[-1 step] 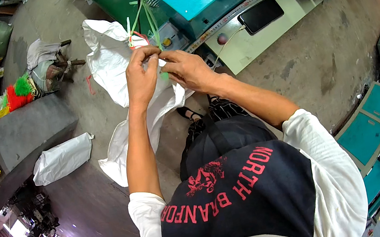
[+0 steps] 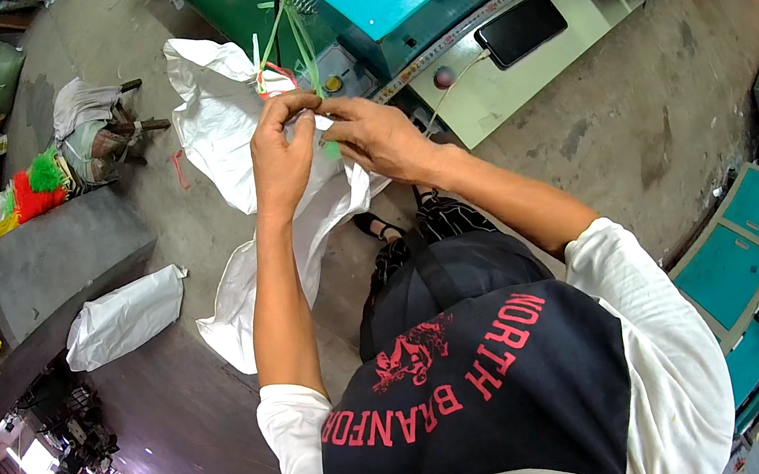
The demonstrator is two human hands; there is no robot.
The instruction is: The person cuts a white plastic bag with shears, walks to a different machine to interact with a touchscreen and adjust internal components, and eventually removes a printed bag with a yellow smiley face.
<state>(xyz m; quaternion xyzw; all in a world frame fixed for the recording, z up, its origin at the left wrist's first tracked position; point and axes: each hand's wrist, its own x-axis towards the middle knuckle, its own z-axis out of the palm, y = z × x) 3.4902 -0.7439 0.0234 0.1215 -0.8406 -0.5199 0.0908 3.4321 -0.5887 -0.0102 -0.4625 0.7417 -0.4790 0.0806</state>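
Both hands pinched shut: left hand (image 2: 282,158) and right hand (image 2: 374,136) on the green strap (image 2: 301,43). Below them, hanging white sack (image 2: 224,132): soft, floppy, probably light. Best held at the bunched top.

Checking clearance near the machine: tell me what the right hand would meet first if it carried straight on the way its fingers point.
The right hand points toward the left hand, so it would likely meet those fingertips and the white sack pinched between them first.
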